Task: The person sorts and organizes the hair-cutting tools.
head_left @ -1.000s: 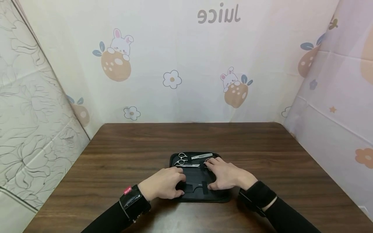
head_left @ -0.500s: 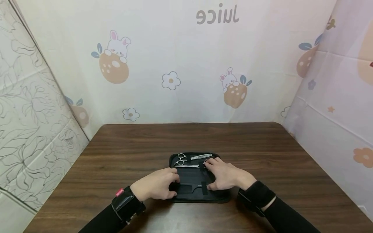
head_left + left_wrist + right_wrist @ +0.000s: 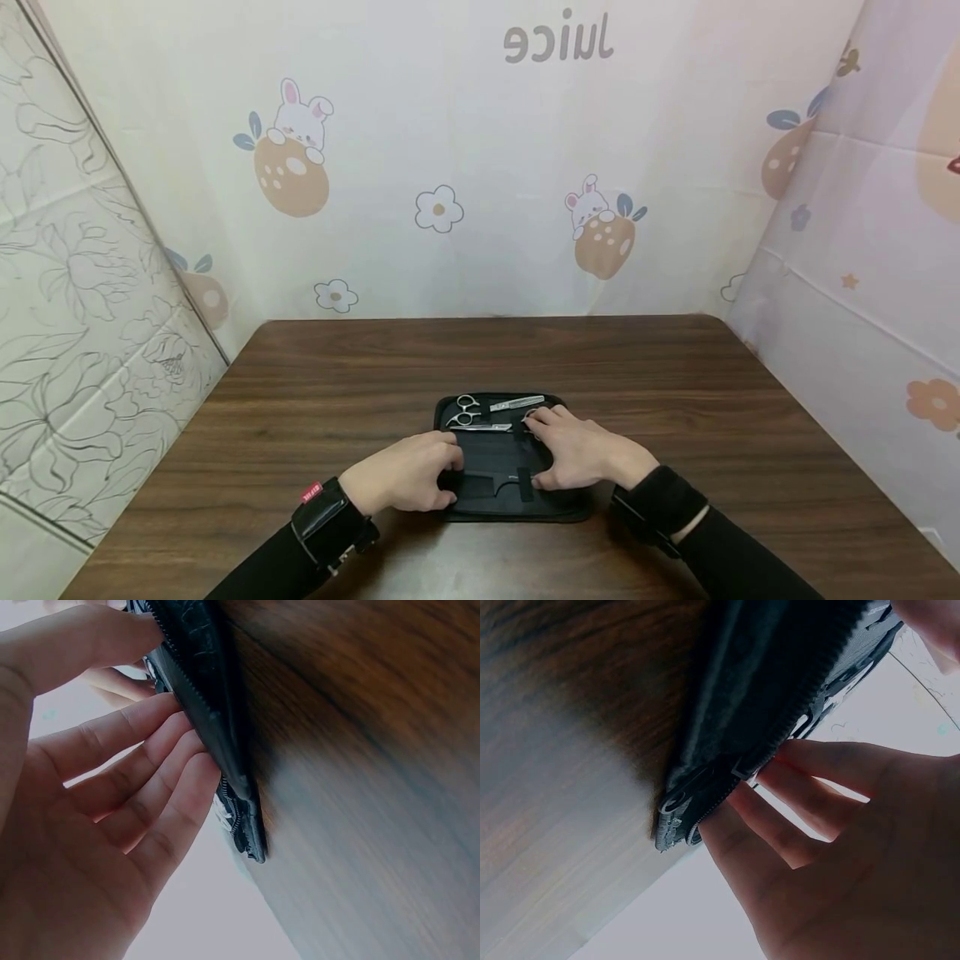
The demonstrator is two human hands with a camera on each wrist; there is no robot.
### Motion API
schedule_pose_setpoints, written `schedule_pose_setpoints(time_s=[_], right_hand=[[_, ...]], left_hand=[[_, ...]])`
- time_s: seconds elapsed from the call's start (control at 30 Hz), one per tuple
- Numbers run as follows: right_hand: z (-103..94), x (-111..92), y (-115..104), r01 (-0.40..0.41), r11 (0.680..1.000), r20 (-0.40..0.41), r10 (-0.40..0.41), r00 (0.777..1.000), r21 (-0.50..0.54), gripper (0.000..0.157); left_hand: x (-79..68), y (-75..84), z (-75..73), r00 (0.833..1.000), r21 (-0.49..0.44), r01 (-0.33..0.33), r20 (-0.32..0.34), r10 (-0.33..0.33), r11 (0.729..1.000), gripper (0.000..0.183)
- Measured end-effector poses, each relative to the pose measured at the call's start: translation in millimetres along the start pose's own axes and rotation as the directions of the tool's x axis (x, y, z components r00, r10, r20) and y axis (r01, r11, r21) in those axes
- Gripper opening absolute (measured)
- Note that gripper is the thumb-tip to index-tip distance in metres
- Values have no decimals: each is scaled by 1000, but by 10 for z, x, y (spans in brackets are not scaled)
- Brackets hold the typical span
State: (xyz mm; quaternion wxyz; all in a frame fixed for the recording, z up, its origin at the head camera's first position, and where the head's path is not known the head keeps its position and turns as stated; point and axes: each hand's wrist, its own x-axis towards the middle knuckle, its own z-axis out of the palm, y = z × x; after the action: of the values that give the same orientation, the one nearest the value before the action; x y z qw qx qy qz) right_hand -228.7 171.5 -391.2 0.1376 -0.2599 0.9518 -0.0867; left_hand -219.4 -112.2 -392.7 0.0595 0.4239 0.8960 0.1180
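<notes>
A black zip case (image 3: 489, 454) lies unfolded on the wooden table in the head view. Thinning scissors (image 3: 519, 402) and haircutting scissors (image 3: 483, 427) are held along its far part, and a dark comb (image 3: 476, 485) lies in the near part. My left hand (image 3: 405, 472) touches the case's left edge; in the left wrist view its fingers (image 3: 176, 795) extend lightly against the zipped side. Over the right part is my right hand (image 3: 588, 450), fingertips beside a scissor handle and thumb near a black strap (image 3: 526, 484). The right wrist view has its fingers (image 3: 739, 844) along the zipper edge.
The brown wooden table (image 3: 337, 367) extends around the case. Printed curtains (image 3: 510, 250) stand behind and at the right, with a flower-patterned panel (image 3: 82, 292) at the left. Black straps with wrist cameras (image 3: 330, 521) sit on both wrists.
My left hand has shifted slightly left, from over the case's left part to its left edge, showing more of the comb. The right hand and case stay nearly in place.
</notes>
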Motion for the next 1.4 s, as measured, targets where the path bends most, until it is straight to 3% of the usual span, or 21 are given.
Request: schedule_pose_setpoints(time_s=[0.97, 1.4], right_hand=[[-17, -5, -17, 4, 1000, -3, -4, 1000, 5, 82], [-9, -17, -1, 18, 1000, -10, -18, 1000, -6, 82]], left_hand=[[107, 96, 25, 1000, 1, 21, 19, -21, 1000, 23], [34, 46, 25, 999, -19, 33, 30, -33, 999, 30]])
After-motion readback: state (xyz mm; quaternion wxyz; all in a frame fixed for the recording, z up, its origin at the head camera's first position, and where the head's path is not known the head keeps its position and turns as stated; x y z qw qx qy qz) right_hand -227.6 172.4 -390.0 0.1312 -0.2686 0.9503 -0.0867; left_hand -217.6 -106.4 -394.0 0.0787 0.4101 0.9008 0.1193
